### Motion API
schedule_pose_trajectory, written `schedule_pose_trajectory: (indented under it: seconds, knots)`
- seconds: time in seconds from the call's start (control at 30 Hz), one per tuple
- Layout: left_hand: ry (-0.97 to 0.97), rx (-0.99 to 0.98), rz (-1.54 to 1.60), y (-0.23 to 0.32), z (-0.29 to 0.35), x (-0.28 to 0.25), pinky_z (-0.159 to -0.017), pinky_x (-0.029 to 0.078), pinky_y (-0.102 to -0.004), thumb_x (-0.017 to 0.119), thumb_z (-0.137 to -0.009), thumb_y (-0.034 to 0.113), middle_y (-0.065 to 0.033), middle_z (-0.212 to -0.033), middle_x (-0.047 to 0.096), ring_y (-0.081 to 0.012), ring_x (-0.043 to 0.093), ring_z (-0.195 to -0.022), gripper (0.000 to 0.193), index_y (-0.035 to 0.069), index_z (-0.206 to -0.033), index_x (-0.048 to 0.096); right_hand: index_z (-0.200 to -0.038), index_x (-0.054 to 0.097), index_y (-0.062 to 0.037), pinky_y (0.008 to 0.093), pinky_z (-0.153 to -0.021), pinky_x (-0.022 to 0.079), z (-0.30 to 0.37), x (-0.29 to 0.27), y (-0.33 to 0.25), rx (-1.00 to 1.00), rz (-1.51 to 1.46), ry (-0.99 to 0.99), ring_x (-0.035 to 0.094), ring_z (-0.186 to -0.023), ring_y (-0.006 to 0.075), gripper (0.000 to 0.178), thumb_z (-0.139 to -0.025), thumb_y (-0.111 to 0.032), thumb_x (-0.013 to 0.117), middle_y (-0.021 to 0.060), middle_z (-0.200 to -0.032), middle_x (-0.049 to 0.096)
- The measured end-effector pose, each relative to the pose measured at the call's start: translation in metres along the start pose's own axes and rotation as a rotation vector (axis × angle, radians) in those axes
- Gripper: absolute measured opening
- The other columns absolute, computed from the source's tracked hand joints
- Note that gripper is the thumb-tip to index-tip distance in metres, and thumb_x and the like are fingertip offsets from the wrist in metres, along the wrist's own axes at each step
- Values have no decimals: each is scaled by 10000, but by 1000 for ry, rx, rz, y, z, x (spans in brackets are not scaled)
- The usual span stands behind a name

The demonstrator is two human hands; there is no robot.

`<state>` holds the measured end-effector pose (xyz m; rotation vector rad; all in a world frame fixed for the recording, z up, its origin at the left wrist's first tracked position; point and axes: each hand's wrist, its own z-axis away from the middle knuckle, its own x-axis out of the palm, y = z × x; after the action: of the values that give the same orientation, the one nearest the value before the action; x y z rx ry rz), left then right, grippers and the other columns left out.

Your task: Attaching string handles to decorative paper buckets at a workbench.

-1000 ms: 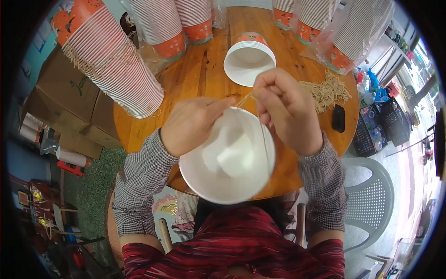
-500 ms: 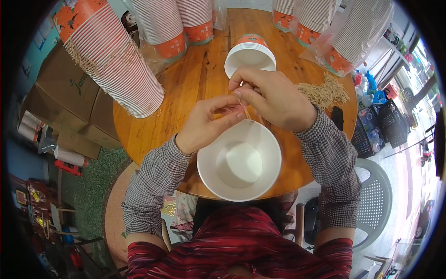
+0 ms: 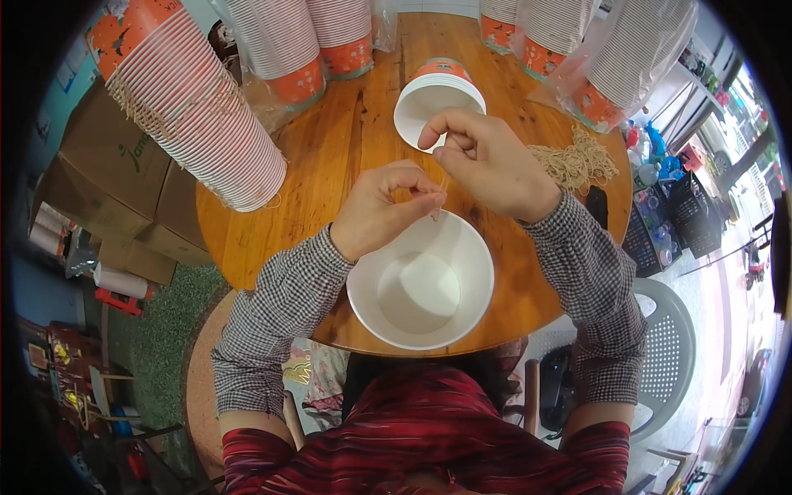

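Note:
A white paper tub (image 3: 375,318) stands at the near table edge, its open mouth tilted up toward me. Above its far rim, my left hand (image 3: 384,208) pinches a thin tan string (image 3: 445,180) between thumb and forefinger. The string runs up to my right hand (image 3: 499,161), whose fingers are curled; its far end is hidden there. Just beyond my right hand, a short nest of tubs (image 3: 429,103) with orange outsides lies on its side, mouth toward me. To its right is a loose heap of tan strings (image 3: 577,161).
At left, a tall leaning stack of tubs (image 3: 198,107) has strings hanging on it. Bagged tub stacks (image 3: 272,49) stand at back left, more bagged stacks (image 3: 635,66) at back right. A dark object (image 3: 597,206) lies by the table's right edge. Cardboard boxes (image 3: 115,165) are beyond the left edge.
My right hand has moved slightly right and down, its forefinger lifting away from the thumb. My left hand has shifted a little right, closing its pinch over the tub's far rim.

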<state>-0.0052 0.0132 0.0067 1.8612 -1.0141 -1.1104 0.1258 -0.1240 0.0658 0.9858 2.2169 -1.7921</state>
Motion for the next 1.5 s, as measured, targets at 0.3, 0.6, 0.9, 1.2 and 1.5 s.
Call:
schedule_pose_trajectory:
  seconds: [0.3,0.6,0.9,1.2,1.5]
  knots:
    - [-60,76,-213,0,-13,-2,-715,459,-263,702,-823,64,-52,-804,605,-132,575,-774,72,3,-834,667,-973,585,-10,219,-481,322,1,-2,13,80,-159,91,376,-511,12,177,-825,17,492,-71,-547,458]
    - [-95,168,-341,-12,-3,5,-638,463,-320,686,-774,21,-90,-742,592,-223,570,-714,56,2,-776,633,-986,616,-14,194,-470,317,7,-30,-15,62,-356,248,400,-530,8,157,-845,-38,550,-54,-637,516]
    - [-174,256,-562,-7,-5,13,-636,481,-357,669,-795,40,-107,-799,598,-289,588,-729,70,-7,-813,620,-1069,575,6,179,-409,307,16,-45,-19,56,-554,246,407,-523,24,191,-892,-65,564,-18,-708,510]
    - [-117,196,-785,-34,-12,-29,-661,507,-386,609,-826,67,-149,-818,628,-335,623,-758,86,2,-881,623,-1205,481,-18,168,-378,256,62,-64,-24,102,-946,-29,326,-481,34,262,-996,-172,445,-1,-733,455]
    - [-68,-162,128,65,48,16,-796,477,-291,483,-998,264,-64,-924,660,-148,611,-879,362,-22,-1196,582,-1108,532,-12,217,-442,417,98,7,-27,180,-1186,-44,520,-538,95,151,-974,-62,484,77,-867,602]
